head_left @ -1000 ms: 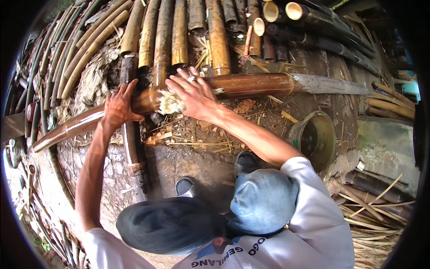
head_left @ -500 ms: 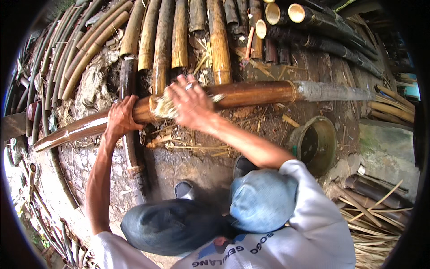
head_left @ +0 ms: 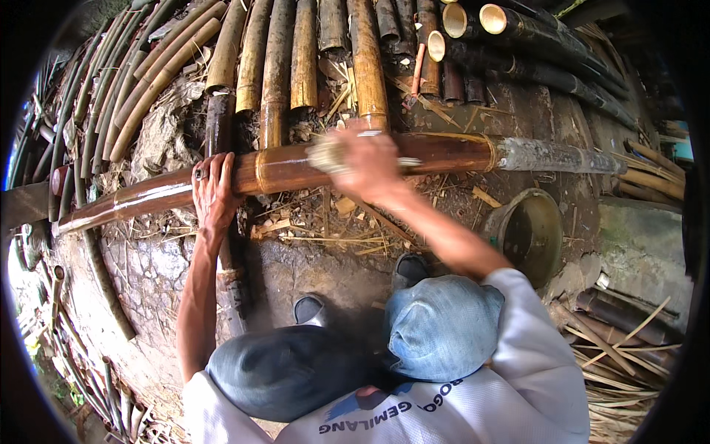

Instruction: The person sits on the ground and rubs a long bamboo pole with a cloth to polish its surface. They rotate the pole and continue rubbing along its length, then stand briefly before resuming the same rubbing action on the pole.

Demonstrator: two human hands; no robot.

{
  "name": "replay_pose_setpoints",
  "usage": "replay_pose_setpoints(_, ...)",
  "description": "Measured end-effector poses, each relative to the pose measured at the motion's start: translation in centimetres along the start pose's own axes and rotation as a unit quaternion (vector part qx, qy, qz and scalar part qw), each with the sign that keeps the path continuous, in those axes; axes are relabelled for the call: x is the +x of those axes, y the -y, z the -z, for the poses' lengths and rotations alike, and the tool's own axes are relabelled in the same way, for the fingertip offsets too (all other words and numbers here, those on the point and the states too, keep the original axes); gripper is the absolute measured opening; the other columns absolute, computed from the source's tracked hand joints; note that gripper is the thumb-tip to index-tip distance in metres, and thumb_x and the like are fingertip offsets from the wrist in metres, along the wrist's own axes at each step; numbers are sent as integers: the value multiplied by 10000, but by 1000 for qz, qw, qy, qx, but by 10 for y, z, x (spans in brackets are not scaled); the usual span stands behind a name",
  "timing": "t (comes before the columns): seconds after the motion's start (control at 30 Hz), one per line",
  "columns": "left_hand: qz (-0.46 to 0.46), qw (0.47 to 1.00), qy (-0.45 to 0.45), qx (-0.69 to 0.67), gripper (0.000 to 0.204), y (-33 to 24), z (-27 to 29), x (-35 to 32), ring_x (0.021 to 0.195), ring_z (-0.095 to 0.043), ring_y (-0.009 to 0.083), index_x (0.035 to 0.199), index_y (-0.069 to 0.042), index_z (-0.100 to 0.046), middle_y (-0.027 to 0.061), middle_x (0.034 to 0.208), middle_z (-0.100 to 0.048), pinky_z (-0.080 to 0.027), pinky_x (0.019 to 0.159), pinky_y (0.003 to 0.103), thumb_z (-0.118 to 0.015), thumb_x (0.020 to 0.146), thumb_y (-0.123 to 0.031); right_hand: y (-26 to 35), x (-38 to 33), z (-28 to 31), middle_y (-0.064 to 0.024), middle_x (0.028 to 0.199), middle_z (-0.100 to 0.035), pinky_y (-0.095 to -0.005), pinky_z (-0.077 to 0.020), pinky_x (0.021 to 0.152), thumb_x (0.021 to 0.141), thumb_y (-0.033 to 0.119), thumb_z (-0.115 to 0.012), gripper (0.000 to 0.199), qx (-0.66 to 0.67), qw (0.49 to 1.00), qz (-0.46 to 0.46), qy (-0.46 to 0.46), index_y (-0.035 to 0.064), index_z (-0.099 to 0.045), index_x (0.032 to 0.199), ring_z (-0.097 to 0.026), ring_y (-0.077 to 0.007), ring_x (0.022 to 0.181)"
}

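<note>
A long, wet, brown bamboo pole [head_left: 288,169] lies crosswise in front of me, with a greyish-white stretch at its right end. My left hand [head_left: 214,189] grips it left of the middle, fingers over the top. Farther right, my right hand [head_left: 370,163] is smeared by motion and presses on a wad of pale fibres [head_left: 325,154] against the pole's upper surface. Part of the wad sticks out to the left of the hand; the rest is hidden under the palm.
Beneath the pole, a dark bamboo [head_left: 219,122] runs toward me. Several cut bamboo poles [head_left: 275,74] lie beyond, with dark ones [head_left: 547,70] at far right. A round bucket [head_left: 556,229] stands right of my feet. Split strips [head_left: 621,392] lie at lower right.
My right hand has slid rightward along the pole with the fibre wad. My left hand sits slightly farther right, its fingers now pointing more straight ahead.
</note>
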State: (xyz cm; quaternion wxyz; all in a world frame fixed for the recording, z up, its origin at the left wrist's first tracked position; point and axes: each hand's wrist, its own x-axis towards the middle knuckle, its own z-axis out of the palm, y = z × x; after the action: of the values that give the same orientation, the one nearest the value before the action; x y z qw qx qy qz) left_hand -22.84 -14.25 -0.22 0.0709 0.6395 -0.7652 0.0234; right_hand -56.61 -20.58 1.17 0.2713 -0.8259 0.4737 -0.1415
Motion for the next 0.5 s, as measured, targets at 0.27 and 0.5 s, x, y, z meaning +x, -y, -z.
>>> replay_pose_setpoints(0.27,44,983,170,-58,1064,7,27,24,1320,-485,349,1477,-164,-439,118,1391,-480,-292,1155,554,-940,558,-353,-123,-64,54,-192,1440,-524,-579,-317,1168,881,363,-713,622,-260,958,-24,-116,122,-522,1422,-475,-353,1359)
replay_pose_setpoints(0.5,-37,978,189,-79,999,14,22,49,1140,-599,354,1354,-145,-515,109,1264,-575,-446,957,498,-959,467,-273,-85,-28,61,-113,761,-676,-496,-539,683,964,407,-601,392,-171,979,-109,-16,69,-663,1151,-640,-262,670)
